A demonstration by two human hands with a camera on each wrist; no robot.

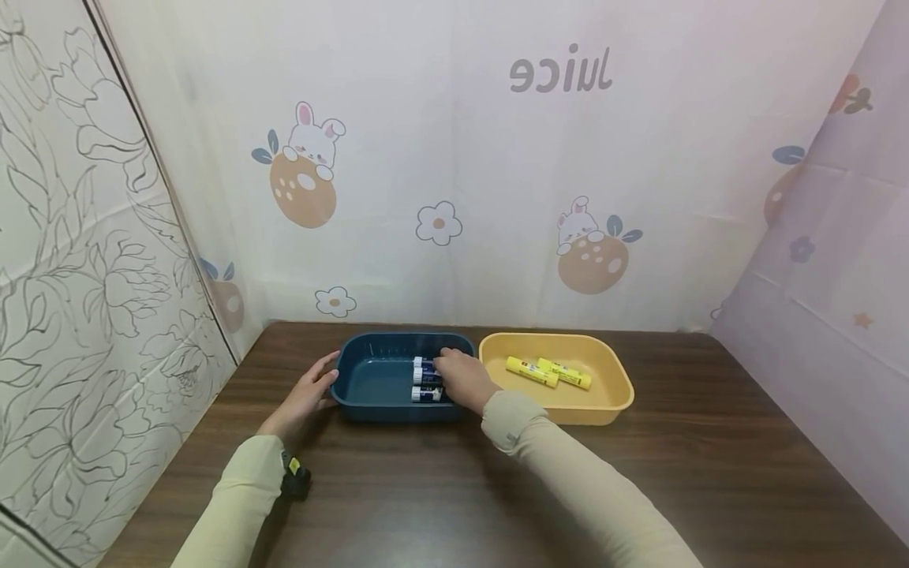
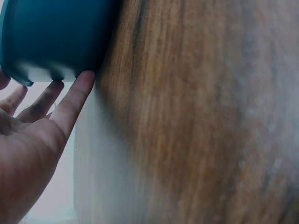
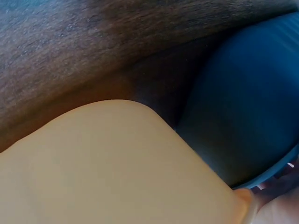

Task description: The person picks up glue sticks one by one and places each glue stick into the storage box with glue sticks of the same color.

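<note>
My left hand (image 1: 308,394) touches the left end of a dark blue plastic tray (image 1: 403,413); in the left wrist view its straight fingers (image 2: 72,100) rest against the tray's outer wall. Reaching over the tray's right side, my right hand (image 1: 465,379) curls its fingers around the right end of a dark blue glue stick with a white cap (image 1: 419,362). Several such sticks lie side by side there, their caps facing left, including a lower glue stick (image 1: 426,394). In the right wrist view, the tray walls hide most of this hand.
A yellow tray (image 1: 568,415) stands close to the right of the blue one. Two yellow glue sticks (image 1: 533,371) lie crossed in it. Both trays are on a dark wooden table (image 1: 426,489), before a printed curtain (image 1: 454,158).
</note>
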